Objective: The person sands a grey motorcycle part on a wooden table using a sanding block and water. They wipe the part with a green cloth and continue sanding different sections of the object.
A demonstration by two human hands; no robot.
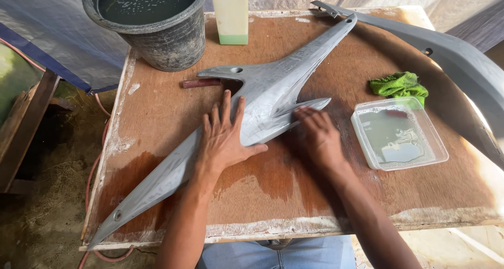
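Wet wooden tabletop (273, 190), grey primed panel (273, 90) lying diagonally across; left hand (223, 138) spread flat, pinning it steady; right hand (317, 135) pressed fingers-flat on its lower fin; water tray (399, 132) within reach

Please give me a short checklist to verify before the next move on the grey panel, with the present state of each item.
1. Left hand flat on the grey panel: ok.
2. Right hand fingers on the panel's side fin: ok.
3. Panel lies fully on the wooden table: not ok, lower tip reaches the edge.
4. Water in the clear tray: ok.
5. Green cloth within reach: ok.
6. Sanding paper under right fingers: cannot tell.
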